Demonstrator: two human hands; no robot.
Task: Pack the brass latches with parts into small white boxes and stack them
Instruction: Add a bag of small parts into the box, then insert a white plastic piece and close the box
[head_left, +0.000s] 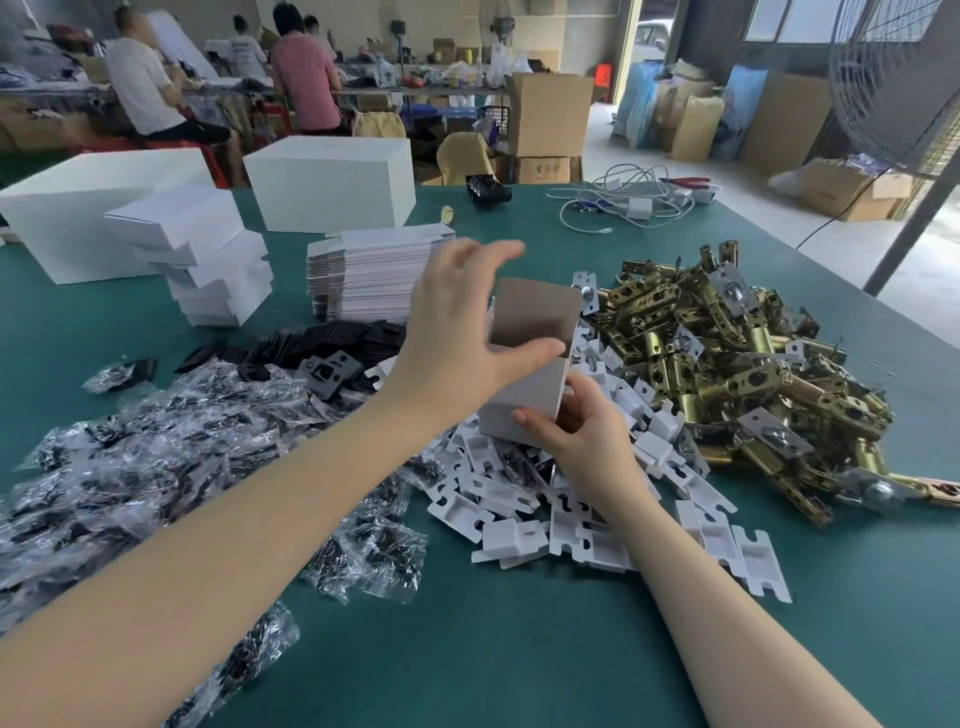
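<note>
The small white box (524, 384) is held above the middle of the green counter (519, 649), lid flap up; the left hand (457, 332) curls over its open top, thumb on the near rim; the right hand (576, 431) pinches its lower corner; judged best to square it before reaching right for a brass latch (727, 364).

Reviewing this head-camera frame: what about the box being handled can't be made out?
- Inside of the small box: hidden by its walls and the left hand.
- Its bottom end: covered by the right hand.
- Bag contents: blurred by crinkled plastic.
</note>
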